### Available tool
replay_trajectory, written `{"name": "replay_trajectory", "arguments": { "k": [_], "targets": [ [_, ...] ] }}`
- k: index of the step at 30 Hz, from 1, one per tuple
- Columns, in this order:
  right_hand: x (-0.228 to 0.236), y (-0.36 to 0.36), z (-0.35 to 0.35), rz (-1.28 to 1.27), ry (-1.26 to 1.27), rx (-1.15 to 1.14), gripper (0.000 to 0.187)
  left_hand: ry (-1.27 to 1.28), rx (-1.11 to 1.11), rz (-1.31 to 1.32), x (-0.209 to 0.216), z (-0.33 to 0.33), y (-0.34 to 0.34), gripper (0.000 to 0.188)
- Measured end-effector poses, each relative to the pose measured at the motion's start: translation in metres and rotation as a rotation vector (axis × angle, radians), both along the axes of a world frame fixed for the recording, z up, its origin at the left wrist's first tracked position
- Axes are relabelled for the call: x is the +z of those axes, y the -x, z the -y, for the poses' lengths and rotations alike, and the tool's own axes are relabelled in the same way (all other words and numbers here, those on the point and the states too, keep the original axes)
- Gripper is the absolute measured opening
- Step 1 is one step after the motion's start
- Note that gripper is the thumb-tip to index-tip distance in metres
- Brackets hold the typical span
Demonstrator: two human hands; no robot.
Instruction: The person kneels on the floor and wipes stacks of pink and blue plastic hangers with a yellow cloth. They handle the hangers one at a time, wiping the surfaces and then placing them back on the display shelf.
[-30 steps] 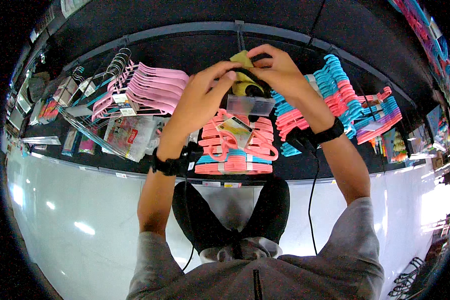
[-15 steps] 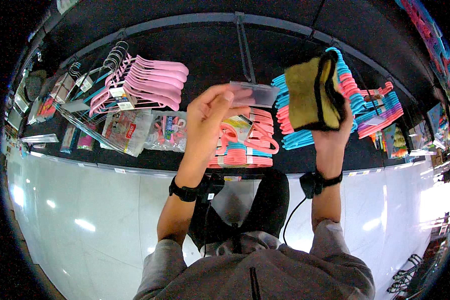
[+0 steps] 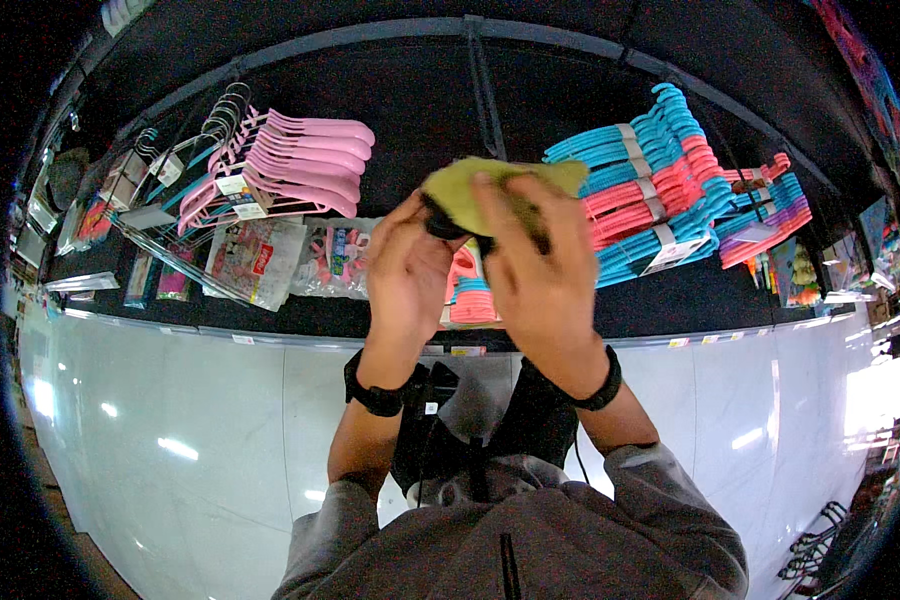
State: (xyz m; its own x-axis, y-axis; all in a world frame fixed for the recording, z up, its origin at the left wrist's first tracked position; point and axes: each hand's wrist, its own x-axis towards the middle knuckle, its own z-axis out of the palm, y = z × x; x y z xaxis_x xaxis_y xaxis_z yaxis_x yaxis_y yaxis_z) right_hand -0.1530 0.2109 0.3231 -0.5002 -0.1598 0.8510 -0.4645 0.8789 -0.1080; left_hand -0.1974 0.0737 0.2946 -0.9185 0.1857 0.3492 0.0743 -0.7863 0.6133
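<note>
My right hand (image 3: 542, 268) grips an olive-yellow cloth with black edging (image 3: 470, 190), fingers spread over its top. My left hand (image 3: 407, 270) is beside the cloth's left edge with fingers curled; whatever it pinches is hidden by the cloth. The clear plastic label holder seen earlier at this spot is covered from view. Below and behind my hands lie pink and blue hangers (image 3: 473, 305) on the black shelf, largely blocked by my hands. To the right of the cloth are stacked blue and coral hangers (image 3: 635, 185) in paper bands.
Pink hangers (image 3: 310, 160) hang at the left, beside packets (image 3: 255, 260) and a clear bag (image 3: 335, 255). More blue, purple and coral hangers (image 3: 765, 225) sit far right. A dark metal bar (image 3: 483, 90) runs down from the back rail. The shelf's front edge (image 3: 270, 340) curves above the pale floor.
My right hand has brought the cloth leftward from the blue and coral hangers to my left hand. The cloth now covers where the clear label holder was. My left hand has shifted slightly down.
</note>
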Motion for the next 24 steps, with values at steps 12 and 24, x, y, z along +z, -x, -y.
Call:
{"name": "replay_trajectory", "arguments": {
  "k": [12, 24],
  "targets": [
    [-0.003, -0.017, -0.013, 0.099, 0.044, -0.055, 0.047, 0.084, -0.047, -0.052, 0.004, 0.004, -0.004, 0.058],
    [-0.085, -0.063, -0.055, 0.538, 1.695, 0.742, 0.039, 0.618, 0.063, -0.005, -0.102, 0.012, 0.006, 0.052]
  ]
}}
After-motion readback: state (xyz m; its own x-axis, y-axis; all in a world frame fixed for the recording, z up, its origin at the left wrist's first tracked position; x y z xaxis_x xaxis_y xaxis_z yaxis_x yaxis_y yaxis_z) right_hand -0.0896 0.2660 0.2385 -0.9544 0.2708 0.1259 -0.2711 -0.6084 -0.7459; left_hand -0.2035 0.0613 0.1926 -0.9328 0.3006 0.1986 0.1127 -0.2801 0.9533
